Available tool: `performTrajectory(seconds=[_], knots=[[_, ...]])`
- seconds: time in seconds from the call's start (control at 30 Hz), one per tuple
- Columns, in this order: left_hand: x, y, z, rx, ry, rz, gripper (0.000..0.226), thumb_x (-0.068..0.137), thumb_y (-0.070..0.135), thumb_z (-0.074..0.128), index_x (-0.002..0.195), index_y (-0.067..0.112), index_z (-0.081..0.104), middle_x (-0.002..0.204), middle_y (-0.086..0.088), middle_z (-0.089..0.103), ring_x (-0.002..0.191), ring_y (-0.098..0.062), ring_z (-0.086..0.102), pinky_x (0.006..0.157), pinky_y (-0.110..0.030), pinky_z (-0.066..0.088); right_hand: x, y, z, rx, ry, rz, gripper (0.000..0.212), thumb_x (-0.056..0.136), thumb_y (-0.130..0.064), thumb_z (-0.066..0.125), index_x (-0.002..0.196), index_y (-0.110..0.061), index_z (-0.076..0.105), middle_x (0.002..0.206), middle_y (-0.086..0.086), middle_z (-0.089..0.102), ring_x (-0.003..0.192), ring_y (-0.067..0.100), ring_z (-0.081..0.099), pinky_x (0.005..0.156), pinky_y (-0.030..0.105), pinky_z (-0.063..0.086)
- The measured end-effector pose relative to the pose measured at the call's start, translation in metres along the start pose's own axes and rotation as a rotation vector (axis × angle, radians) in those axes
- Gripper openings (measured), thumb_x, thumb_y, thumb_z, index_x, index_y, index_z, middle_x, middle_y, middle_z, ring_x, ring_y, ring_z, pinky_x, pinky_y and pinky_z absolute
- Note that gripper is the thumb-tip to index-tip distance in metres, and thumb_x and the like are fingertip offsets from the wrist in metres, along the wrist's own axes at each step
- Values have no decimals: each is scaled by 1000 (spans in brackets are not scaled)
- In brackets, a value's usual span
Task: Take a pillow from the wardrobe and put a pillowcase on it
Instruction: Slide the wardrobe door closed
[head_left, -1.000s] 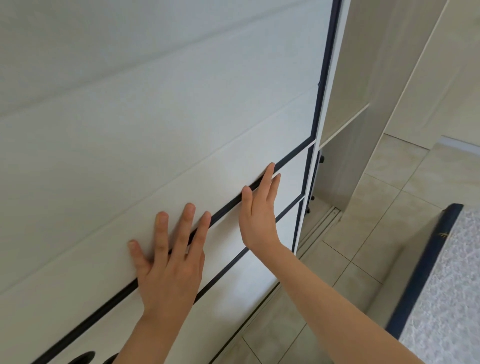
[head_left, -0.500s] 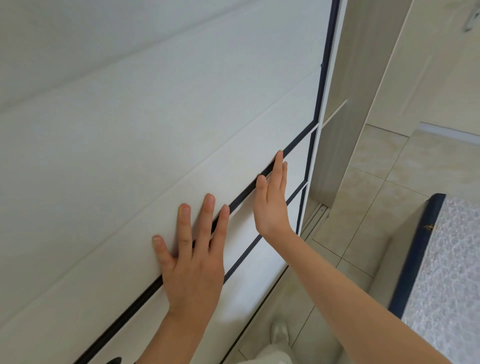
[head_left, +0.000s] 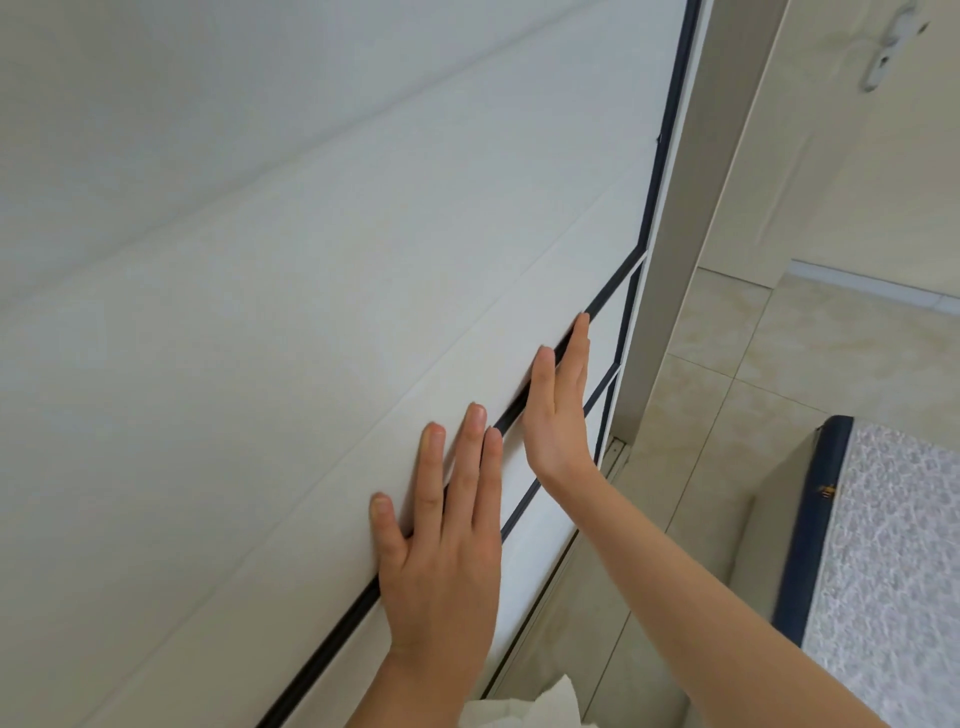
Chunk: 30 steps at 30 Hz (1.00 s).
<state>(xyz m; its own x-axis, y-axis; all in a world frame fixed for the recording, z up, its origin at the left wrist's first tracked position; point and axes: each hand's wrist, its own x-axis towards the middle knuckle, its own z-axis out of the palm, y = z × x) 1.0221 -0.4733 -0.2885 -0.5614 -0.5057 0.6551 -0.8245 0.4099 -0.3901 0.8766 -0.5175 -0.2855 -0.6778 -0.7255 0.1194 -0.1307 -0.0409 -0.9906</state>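
Item: wardrobe sliding door (head_left: 322, 322), white panels, dark trim strip (head_left: 524, 402) running diagonally under both my hands. The door covers the front right up to the wardrobe's side post (head_left: 670, 260); no interior shows, so no shelf or contents can be listed. Pillow and pillowcase: neither is in view.

Left grip (head_left: 441, 551): fingers spread and flat against the door panel, palm pressed on, straddling the dark strip. Holds nothing.

Right grip (head_left: 558, 410): open, fingers straight and close together, edge of the hand against the door at the strip, just beyond my left fingertips and close to the door's dark vertical edge frame (head_left: 657, 171). Holds nothing.

Below my right grip: the floor track (head_left: 615, 449) at the foot of the post.

Right of my right forearm: bed (head_left: 904, 545) with pale patterned cover and dark blue piping along its edge.

Floor (head_left: 727, 374): beige glossy tiles, between wardrobe and bed.

Far beyond the right grip, up high: a cream room door with a metal handle (head_left: 885, 57).

Near my left wrist, bottom edge: a bit of white fabric (head_left: 530, 712), identity unclear.
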Motion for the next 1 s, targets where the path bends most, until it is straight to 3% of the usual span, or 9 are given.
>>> performTrajectory(seconds=[0.37, 0.53, 0.73, 1.0], knots=[[68, 53, 22, -28, -71, -11, 51, 104, 10, 24, 154, 19, 31, 162, 3, 24, 151, -31, -1, 115, -57, -13, 78, 9, -29, 17, 89, 0, 57, 103, -46, 20, 153, -30, -1, 160, -21, -3, 145, -1, -7, 121, 33, 2], [98, 77, 33, 20, -101, -5, 54, 102, 8, 22, 154, 21, 30, 162, 2, 22, 151, -34, -7, 114, -59, -13, 113, 15, -48, 22, 91, -4, 55, 104, -43, 20, 153, -30, -1, 160, -20, -2, 146, 0, -6, 120, 32, 3], [142, 114, 51, 46, -144, -7, 62, 98, 0, 15, 155, 22, 28, 165, 2, 16, 151, -34, -12, 114, -59, -15, 169, 21, -78, 19, 31, 25, 56, 103, -45, 19, 152, -34, -5, 159, -22, -5, 145, -2, -11, 112, 22, -1], [187, 158, 70, 69, -197, -41, 75, 94, -6, -1, 154, 25, 32, 165, 3, 16, 151, -31, -10, 115, -59, -14, 227, 30, -116, 22, -44, 24, 59, 101, -49, 22, 151, -37, -7, 159, -23, -8, 144, -2, -12, 113, 25, 0]])
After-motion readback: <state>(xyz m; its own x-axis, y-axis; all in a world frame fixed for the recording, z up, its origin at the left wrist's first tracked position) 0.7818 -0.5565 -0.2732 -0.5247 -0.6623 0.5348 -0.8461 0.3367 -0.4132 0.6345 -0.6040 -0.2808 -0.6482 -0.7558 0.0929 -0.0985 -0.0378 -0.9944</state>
